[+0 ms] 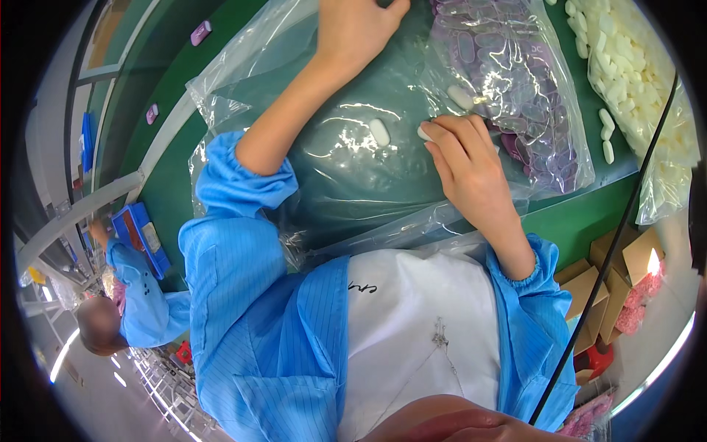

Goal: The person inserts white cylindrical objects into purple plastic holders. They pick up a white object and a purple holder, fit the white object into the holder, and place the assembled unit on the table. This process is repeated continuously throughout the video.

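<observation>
My right hand (469,163) pinches a white oblong plastic piece (424,132) between thumb and fingers, just above a clear plastic sheet or bag (331,177) spread over the green table. A second white oblong piece (379,132) lies on the plastic to the left. Another white piece (460,97) rests just beyond my right fingers. Beside that hand, a clear bag (549,118) holds many purple oval pieces. My left hand (359,29) reaches to the far edge of the view; its thumb shows, but most fingers are cut off.
At the far right, a clear bag (633,74) is filled with white pieces, with several loose ones (607,136) beside it. Purple pieces (200,32) lie far left. A blue tray (151,239) and a person in blue (151,309) are left. Cardboard boxes (607,287) stand right.
</observation>
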{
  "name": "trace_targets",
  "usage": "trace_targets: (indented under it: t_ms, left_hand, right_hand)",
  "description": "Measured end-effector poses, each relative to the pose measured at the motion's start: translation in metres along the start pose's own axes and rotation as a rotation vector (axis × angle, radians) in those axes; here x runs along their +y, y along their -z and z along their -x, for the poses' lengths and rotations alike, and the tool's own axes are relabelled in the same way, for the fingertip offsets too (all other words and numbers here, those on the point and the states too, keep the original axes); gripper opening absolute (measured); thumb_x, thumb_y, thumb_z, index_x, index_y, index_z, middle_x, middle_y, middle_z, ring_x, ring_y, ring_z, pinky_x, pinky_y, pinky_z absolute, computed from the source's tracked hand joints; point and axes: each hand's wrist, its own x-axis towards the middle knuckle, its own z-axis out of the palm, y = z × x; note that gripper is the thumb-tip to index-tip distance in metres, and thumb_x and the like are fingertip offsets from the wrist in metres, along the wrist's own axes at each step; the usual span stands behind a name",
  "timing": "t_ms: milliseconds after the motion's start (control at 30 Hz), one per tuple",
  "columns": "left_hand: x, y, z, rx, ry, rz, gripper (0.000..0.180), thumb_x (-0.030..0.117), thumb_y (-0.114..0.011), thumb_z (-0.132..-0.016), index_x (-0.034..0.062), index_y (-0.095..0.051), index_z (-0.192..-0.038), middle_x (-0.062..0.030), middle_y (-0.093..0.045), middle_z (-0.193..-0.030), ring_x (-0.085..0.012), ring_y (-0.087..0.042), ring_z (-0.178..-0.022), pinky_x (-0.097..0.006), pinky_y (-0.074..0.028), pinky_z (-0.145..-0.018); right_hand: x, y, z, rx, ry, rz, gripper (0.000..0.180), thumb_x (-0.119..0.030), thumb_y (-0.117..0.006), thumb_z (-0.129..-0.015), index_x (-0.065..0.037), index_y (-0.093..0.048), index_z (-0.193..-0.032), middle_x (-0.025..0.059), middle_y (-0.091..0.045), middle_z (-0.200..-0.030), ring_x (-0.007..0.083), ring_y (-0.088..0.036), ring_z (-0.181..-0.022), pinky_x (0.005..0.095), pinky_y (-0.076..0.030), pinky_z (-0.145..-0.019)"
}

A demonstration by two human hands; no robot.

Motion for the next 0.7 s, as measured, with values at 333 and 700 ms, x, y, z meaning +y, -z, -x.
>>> trace_targets:
  t_ms: [333, 700]
  left_hand:
    - [0.056, 0.041, 0.117, -0.358, -0.027, 0.418, 0.029, 0.007, -0.086, -0.074, 0.0101, -0.076, -0.101, -0.0029, -0.075, -0.094, -0.0212, -0.069, -0.095, -0.04, -0.049, -0.096]
    - [0.046, 0.024, 0.125, -0.279, -0.09, 0.463, 0.032, 0.01, -0.087, -0.068, 0.0135, -0.077, -0.098, 0.0007, -0.073, -0.09, -0.0202, -0.066, -0.096, -0.047, -0.045, -0.104]
  right_hand:
    - [-0.013, 0.023, -0.002, 0.205, 0.031, -0.215, 0.02, 0.008, -0.077, -0.075, 0.005, -0.07, -0.094, 0.0146, -0.068, -0.095, 0.0291, -0.062, -0.079, 0.0363, -0.052, -0.068]
    - [-0.009, 0.012, -0.009, 0.059, 0.205, -0.026, 0.027, 0.004, -0.073, -0.063, 0.008, -0.07, -0.089, 0.0145, -0.068, -0.091, 0.0282, -0.062, -0.076, 0.0347, -0.053, -0.063]
